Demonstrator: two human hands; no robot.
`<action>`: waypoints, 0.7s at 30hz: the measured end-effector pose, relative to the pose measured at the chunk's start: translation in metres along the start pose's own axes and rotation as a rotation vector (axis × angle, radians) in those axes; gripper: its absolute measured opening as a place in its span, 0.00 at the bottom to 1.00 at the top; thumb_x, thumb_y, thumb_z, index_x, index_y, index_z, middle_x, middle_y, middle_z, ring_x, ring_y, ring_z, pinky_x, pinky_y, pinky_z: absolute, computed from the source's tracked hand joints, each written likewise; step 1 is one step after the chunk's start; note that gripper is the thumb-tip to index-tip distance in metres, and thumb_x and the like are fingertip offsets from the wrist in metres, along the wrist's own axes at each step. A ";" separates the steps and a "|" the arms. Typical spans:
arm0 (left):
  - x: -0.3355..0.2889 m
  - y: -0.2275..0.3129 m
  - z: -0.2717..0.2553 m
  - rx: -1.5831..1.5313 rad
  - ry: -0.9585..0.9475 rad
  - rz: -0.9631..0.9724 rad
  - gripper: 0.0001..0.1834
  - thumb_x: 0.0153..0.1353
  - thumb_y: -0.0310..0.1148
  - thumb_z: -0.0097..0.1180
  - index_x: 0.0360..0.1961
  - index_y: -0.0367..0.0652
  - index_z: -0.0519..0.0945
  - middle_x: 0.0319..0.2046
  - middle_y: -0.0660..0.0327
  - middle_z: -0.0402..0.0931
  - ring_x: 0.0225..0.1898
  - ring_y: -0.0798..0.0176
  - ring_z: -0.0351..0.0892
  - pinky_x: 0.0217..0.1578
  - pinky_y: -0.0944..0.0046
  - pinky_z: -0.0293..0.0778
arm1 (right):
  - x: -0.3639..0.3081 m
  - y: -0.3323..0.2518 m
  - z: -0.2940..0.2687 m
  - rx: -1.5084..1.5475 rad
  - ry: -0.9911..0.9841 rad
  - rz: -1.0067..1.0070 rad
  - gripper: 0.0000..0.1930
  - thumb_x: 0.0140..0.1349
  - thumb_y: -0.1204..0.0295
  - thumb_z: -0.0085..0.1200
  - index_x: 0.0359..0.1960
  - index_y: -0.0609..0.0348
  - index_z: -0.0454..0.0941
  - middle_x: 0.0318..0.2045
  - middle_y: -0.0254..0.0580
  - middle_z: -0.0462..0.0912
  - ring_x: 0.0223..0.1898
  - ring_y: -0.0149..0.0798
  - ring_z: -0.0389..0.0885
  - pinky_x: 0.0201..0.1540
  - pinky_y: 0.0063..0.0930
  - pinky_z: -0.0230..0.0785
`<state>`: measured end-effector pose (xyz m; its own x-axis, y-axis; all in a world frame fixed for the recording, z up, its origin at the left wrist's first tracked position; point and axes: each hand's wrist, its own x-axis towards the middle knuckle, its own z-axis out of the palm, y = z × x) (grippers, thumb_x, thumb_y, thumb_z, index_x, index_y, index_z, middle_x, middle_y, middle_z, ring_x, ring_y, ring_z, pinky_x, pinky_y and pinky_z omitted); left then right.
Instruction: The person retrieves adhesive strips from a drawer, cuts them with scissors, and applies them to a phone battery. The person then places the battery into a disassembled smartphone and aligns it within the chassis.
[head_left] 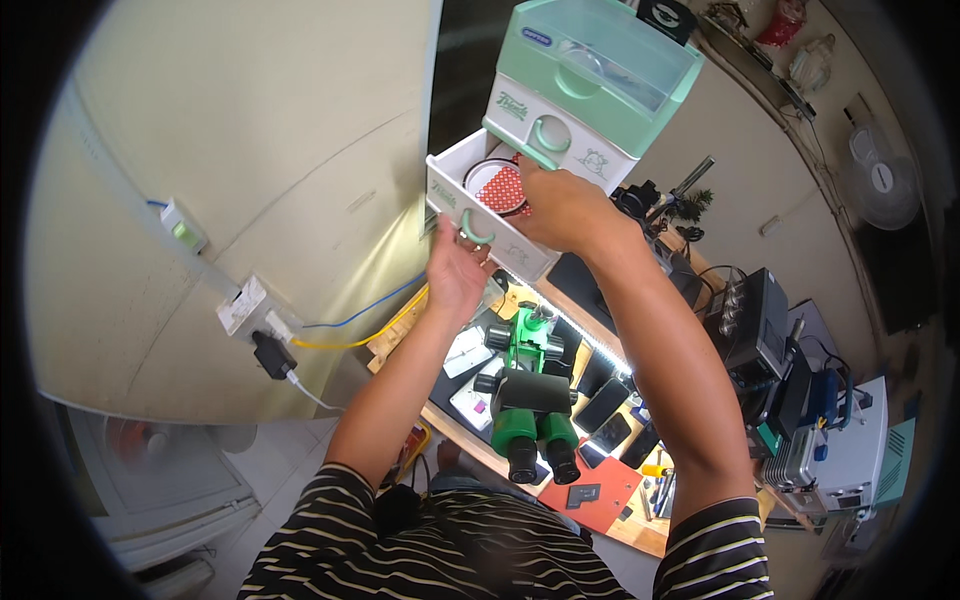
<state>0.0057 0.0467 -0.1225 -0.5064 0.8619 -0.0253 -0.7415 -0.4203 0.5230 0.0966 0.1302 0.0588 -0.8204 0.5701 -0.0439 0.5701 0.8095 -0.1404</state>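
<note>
A white drawer (455, 208) with a pale green handle is pulled out of a green and white drawer unit (545, 80). My left hand (458, 270) is at the drawer's front, palm turned up, its fingers curled against the lower edge beside the handle. From the right, my right hand (570, 208) reaches over the drawer's side, with the fingertips inside. They close at the edge of a round thing with a red and white dotted surface (497, 188) and a pale rim. The hand hides part of that round thing and the drawer's right side.
Below stands a green and black microscope (530, 400) on a wooden bench. Several phones (605, 402), a red-orange mat (600, 490) and small tools lie around it. A wall with a power outlet (250, 308) and cables is at left; electronic equipment (750, 320) stands at right.
</note>
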 end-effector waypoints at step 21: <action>-0.114 0.052 -0.004 0.214 0.053 0.072 0.36 0.74 0.59 0.42 0.68 0.41 0.63 0.60 0.46 0.73 0.59 0.51 0.77 0.54 0.47 0.79 | 0.004 -0.029 -0.027 -0.240 -0.010 -0.178 0.14 0.59 0.70 0.54 0.43 0.62 0.86 0.42 0.57 0.87 0.46 0.54 0.87 0.49 0.46 0.79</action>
<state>0.0230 -0.0741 -0.0956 -0.5808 0.8137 -0.0233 -0.5953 -0.4050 0.6940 0.0781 0.1133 0.0897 -0.9083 0.4153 -0.0493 0.4100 0.9075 0.0911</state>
